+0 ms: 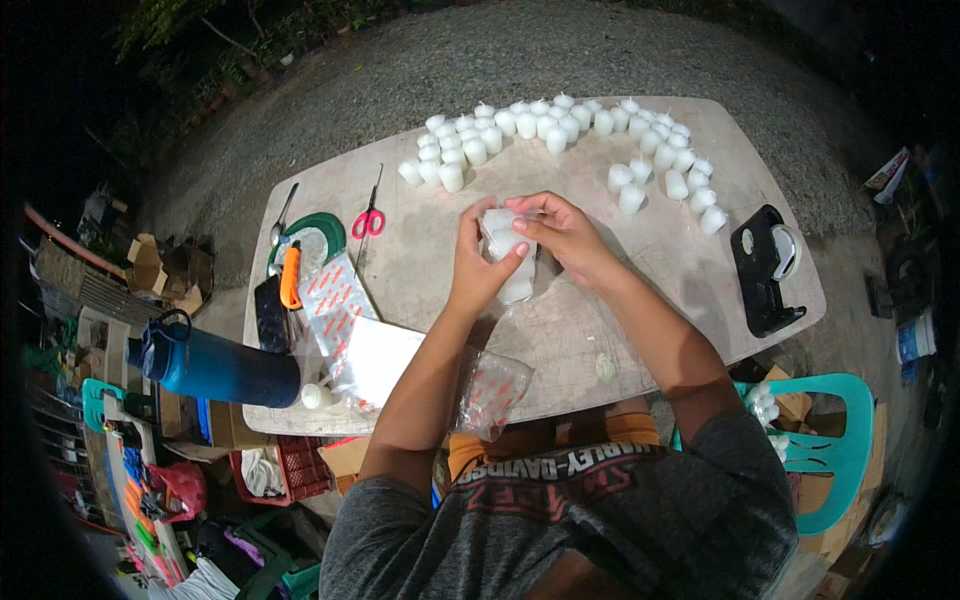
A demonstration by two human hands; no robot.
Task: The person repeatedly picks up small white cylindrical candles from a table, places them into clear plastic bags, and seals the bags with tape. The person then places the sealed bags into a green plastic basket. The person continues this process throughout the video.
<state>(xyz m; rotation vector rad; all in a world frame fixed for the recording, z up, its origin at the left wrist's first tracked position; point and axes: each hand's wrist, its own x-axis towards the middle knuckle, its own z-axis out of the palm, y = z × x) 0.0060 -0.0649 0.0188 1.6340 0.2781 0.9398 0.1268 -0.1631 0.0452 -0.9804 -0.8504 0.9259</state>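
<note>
My left hand (480,262) and my right hand (562,232) together grip a small clear plastic bag of white candles (508,262), held upright over the middle of the wooden table (640,300). The left hand clasps the bag's left side. The right hand pinches its top edge. Several loose white votive candles (560,130) stand in an arc along the table's far side.
Red-handled scissors (369,218), a green tape roll (322,232), an orange cutter (290,278) and clear printed bags (345,330) lie at left. A blue bottle (215,366) lies at the near left corner. A black tape dispenser (764,268) stands right, a teal chair (835,440) beside it.
</note>
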